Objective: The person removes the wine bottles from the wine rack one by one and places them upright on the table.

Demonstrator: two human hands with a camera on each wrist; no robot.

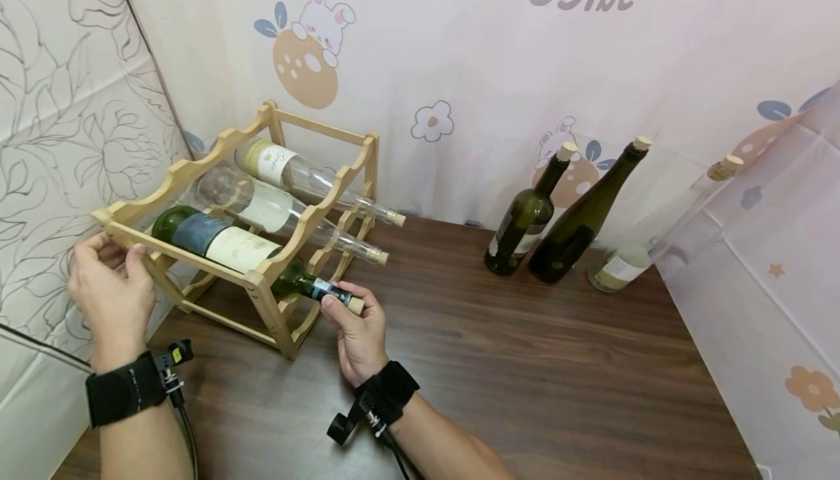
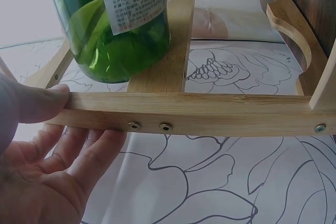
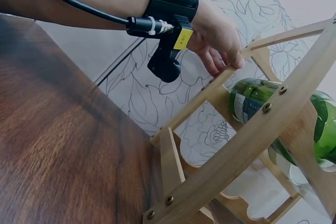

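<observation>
A wooden wine rack (image 1: pixel 270 297) stands on the table's left side. My left hand (image 1: pixel 118 283) grips its near-left post; in the left wrist view the thumb lies on one side of the wooden bar (image 2: pixel 210 109) and the fingers on the other. A green wine bottle (image 1: pixel 244 249) with a cork lies in the rack's nearest top slot, its neck towards the right. The fingers and thumb of my right hand (image 1: pixel 364 338) pinch that neck near the cork. Beside it in the rack lie two clear corked bottles, a middle one (image 1: pixel 269 206) and a far one (image 1: pixel 278 166).
At the back right stand a dark green bottle (image 1: pixel 525 221), a taller green bottle (image 1: pixel 577 228) and a clear bottle (image 1: pixel 623 268), all corked. Patterned cloth (image 1: pixel 433 42) hangs behind and beside the brown wooden table (image 1: pixel 525 378). A cable runs from each wrist camera.
</observation>
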